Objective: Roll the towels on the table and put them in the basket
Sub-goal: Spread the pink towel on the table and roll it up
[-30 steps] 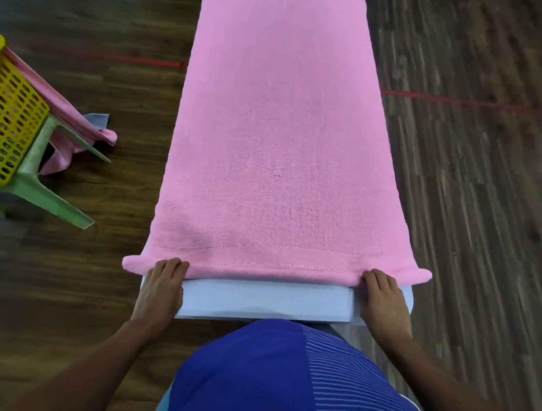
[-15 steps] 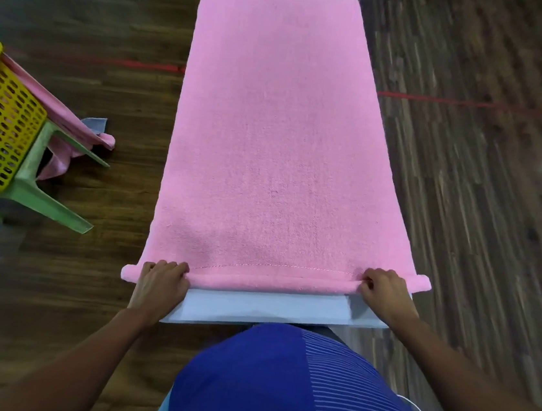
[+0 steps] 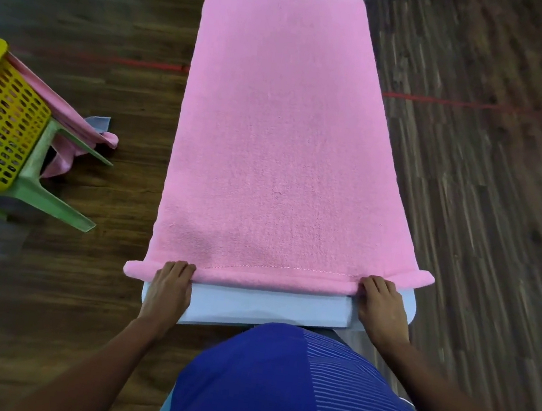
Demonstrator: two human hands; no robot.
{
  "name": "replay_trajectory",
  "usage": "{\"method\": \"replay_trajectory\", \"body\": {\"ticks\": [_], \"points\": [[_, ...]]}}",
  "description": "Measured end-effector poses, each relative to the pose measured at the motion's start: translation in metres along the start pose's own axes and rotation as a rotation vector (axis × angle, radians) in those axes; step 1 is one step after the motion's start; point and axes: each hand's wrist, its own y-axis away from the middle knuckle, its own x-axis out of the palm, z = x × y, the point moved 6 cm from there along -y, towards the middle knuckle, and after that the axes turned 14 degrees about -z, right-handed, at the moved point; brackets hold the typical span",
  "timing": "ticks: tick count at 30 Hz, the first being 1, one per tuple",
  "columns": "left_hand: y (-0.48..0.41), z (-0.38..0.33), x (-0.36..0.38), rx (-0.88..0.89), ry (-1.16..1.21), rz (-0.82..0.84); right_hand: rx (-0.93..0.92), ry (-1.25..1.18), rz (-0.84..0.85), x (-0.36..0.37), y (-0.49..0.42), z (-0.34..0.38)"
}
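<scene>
Towel (image 3: 280, 139): long axis runs away from the person along the table (image 3: 268, 309).
Left hand (image 3: 168, 290), right hand (image 3: 380, 314): fingers (image 3: 178, 267) curled on the near-edge roll, one at each end.

Green stool (image 3: 50, 202), red floor line (image 3: 443, 101), perhaps tape.

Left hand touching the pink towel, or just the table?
Touching. The head view shows the left hand with fingers curled over the rolled near edge of the pink towel, no gap; its palm lies over the table.
</scene>
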Motion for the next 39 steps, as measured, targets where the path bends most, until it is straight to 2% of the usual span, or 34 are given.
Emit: {"method": "replay_trajectory", "body": {"ticks": [6,11,14,16,18,21,29,32,35,37,39], "points": [[-0.010,-0.001,-0.007,0.012,0.032,0.017,0.010,0.009,0.012,-0.004,-0.005,-0.004],[-0.020,0.004,-0.008,-0.039,0.057,0.145,0.022,0.092,0.113,-0.002,-0.022,-0.004],[-0.027,0.008,-0.014,-0.039,0.002,0.023,0.043,0.157,0.062,-0.006,-0.036,-0.004],[-0.026,0.006,-0.018,-0.011,-0.052,-0.052,0.049,0.068,0.057,-0.005,-0.039,-0.001],[-0.022,0.000,-0.016,0.042,-0.015,-0.077,0.025,-0.005,0.047,-0.003,-0.037,0.002],[-0.016,-0.001,-0.012,0.016,0.038,-0.088,-0.049,0.051,0.023,-0.001,-0.028,0.003],[-0.011,0.004,-0.007,0.042,0.014,0.005,-0.003,-0.010,0.103,0.006,-0.026,-0.002],[-0.017,0.002,-0.007,0.060,-0.035,0.052,-0.040,-0.008,0.133,0.002,-0.029,-0.004],[-0.020,0.001,-0.010,0.074,-0.072,0.089,-0.049,0.056,0.233,0.002,-0.033,-0.005],[-0.024,0.003,-0.009,0.038,-0.115,0.156,-0.019,0.119,0.288,0.001,-0.036,-0.006],[-0.029,0.009,-0.008,-0.035,-0.126,0.188,0.044,0.131,0.267,-0.003,-0.040,-0.006]]}}
